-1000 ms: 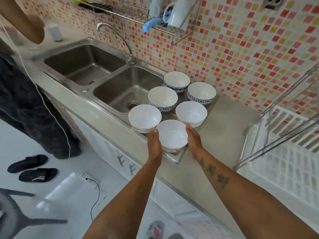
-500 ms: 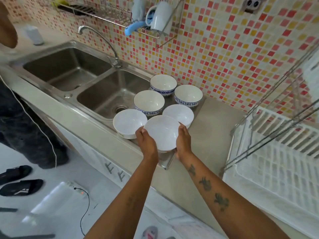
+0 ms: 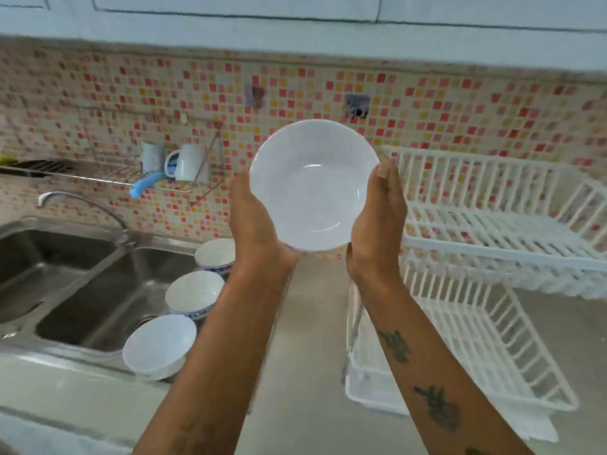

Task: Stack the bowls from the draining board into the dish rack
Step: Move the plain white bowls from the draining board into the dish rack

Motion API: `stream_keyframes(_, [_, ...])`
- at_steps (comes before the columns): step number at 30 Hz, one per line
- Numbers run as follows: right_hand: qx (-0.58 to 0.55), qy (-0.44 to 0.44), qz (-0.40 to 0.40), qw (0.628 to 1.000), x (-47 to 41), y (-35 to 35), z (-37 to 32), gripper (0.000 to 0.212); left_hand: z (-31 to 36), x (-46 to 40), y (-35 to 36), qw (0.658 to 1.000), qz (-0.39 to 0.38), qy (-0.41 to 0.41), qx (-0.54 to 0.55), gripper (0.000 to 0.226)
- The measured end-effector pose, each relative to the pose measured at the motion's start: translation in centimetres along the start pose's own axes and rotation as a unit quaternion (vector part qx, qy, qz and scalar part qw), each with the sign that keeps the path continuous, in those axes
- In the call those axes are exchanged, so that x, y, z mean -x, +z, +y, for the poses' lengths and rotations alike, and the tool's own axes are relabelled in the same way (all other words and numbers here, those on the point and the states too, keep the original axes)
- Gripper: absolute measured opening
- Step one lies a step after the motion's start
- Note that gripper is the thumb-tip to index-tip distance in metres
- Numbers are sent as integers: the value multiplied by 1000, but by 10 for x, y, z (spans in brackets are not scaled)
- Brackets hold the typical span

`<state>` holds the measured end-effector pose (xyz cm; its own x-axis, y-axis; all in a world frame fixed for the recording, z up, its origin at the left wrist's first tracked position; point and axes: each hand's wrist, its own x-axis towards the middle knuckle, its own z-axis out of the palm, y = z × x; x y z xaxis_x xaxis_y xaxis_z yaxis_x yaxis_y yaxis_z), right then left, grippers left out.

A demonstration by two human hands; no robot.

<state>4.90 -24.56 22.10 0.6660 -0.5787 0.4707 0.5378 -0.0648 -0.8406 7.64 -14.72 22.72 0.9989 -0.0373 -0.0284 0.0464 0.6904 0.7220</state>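
I hold a plain white bowl [image 3: 313, 185] up in the air at chest height, tilted with its inside facing me. My left hand [image 3: 253, 221] grips its left rim and my right hand [image 3: 377, 221] its right rim. The white two-tier dish rack [image 3: 492, 224] stands just to the right of the bowl, with no dishes visible on its tiers. On the draining board at lower left I see a plain white bowl [image 3: 159, 344] and two blue-patterned bowls [image 3: 195, 293] [image 3: 215, 254]; my left forearm hides the rest of the board.
A double steel sink [image 3: 75, 284] with a curved tap [image 3: 82, 205] lies at the left. A wire wall shelf [image 3: 98, 178] above it carries mugs [image 3: 190, 162]. Grey counter [image 3: 312, 323] runs between the draining board and the rack. Wall cabinets hang overhead.
Both hands lifted the white bowl off the draining board and raised it up and rightward, close to the rack. My view tilted up toward the wall.
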Motion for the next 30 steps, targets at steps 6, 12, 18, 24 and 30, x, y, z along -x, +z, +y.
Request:
stream_keyframes(6, [3,-109,107,988,-46,-84,-62,29,-17,18,101,931,-327,-154,-49,43])
stream_keyframes(12, [17,-100,150,983,-97,-170,-79,21,-60,3,173,814,-457,-350,-84,68])
stream_keyframes(18, [98,23,111,989,-146,-254,-77,61,-106,9,228,840,-430,-285,-168,66])
stream_keyframes(24, [165,221,47,960,-175,-313,-71,79,-156,8,252,835,-388,-46,-386,69])
stream_keyframes(30, [355,188,82,912,-176,-327,-53,43,-205,-4,253,641,-432,246,-585,92])
